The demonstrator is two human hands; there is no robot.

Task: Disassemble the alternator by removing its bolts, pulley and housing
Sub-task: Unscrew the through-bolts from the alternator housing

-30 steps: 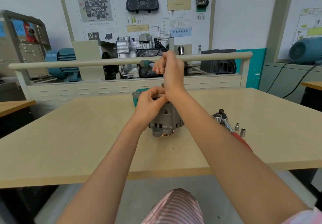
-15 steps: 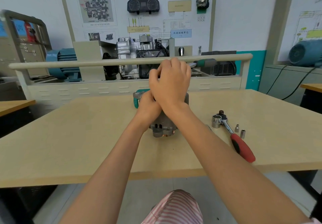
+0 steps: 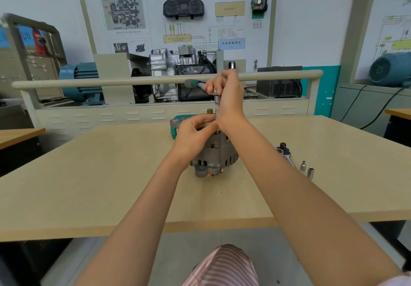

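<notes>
Broadly, much bare surface of the tabletop (image 3: 89,185) is seen to the left of the work, up to its left edge, and the near edge lies well in front of the alternator (image 3: 214,156). The alternator is placed upright near the middle of the tabletop, toward the far edge, with a wide free band around it on the left and in front.

The left hand (image 3: 195,134) is laid on the upper left part of the alternator, and its fingers are curled over the top of the housing, so this grip is closed on the alternator itself. Behind this hand a teal-handled tool (image 3: 175,125) is seen lying on the tabletop, partly hidden.

The right hand (image 3: 229,95) is held above the alternator, and its grip is closed around a ratchet tool (image 3: 216,105) whose thin metal shaft goes straight down to the top of the alternator, just beside the left thumb. A teal handle part sticks out to the left from between the fingers.

To the right, well apart from the alternator, a second ratchet (image 3: 285,152) is partly covered by the right forearm, and two small sockets (image 3: 307,169) stand just beside it. Further right, free tabletop is left up to the right edge.
</notes>
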